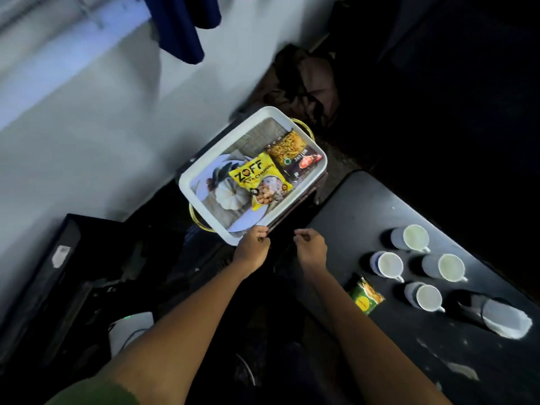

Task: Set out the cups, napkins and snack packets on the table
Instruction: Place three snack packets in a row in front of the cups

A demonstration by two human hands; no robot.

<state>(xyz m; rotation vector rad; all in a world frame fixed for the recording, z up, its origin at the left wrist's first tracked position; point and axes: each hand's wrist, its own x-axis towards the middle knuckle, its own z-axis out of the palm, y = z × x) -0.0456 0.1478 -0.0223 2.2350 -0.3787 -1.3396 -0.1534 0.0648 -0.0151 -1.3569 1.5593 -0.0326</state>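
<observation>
1. Gripping the near rim of the tray (204,168), the left hand (252,249) has its fingers curled over the white edge; the forearm runs down to a green sleeve (96,394).
2. Just beside it, the right hand (311,244) hangs clear of the tray; its fingers are curled in a loose fist, and I cannot tell if they hold anything.
3. The tray sits tilted on a dark stand to the left of the desk (423,346); gold handles show at both ends.
4. Inside the tray lie two snack packets: a yellow packet (258,178) marked ZOFF near the middle, and a dark packet (295,156) touching it toward the far end.
5. On the desk stand four white cups (415,238) in a loose cluster, all upright, handles pointing toward the lower right.
6. A green packet (365,296) lies flat at the desk's near edge, close to the cups.
7. A stack of napkins (505,318) rests on a dark holder at the right, near the nearest cup.
</observation>
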